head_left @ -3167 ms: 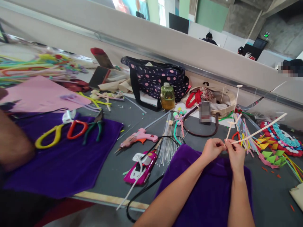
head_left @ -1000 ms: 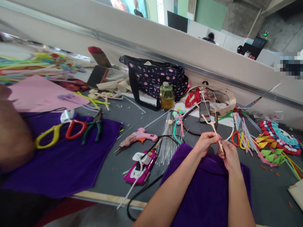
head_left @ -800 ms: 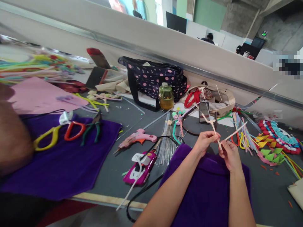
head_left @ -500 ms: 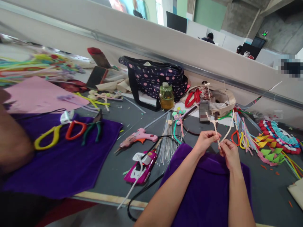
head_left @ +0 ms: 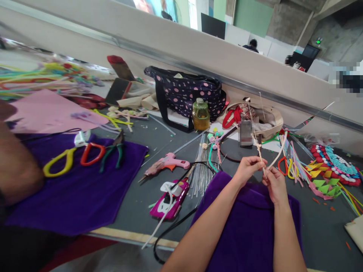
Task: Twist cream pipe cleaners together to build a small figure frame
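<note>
Wrapping: apparently the step in hand, cream pipe cleaner (head_left: 281, 149) around slender stem (head_left: 259, 150); next turn seems to call for tension.
Left hand (head_left: 248, 170): pinched on slender stem.
Right hand (head_left: 275, 184): pinched on cream pipe cleaner.
Stem position: right of polka-dot bag (head_left: 184, 92), nearer the wearer.
Jar (head_left: 200, 116): before the bag; amber liquid (head_left: 202, 123) inside.
Beige pouch (head_left: 274, 121): right of the bag; patterned fabric (head_left: 247, 112) inside.

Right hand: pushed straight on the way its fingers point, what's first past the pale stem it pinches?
Probably the left hand, pinching the pale stem just up-left of the right hand; depth is unclear.
</note>
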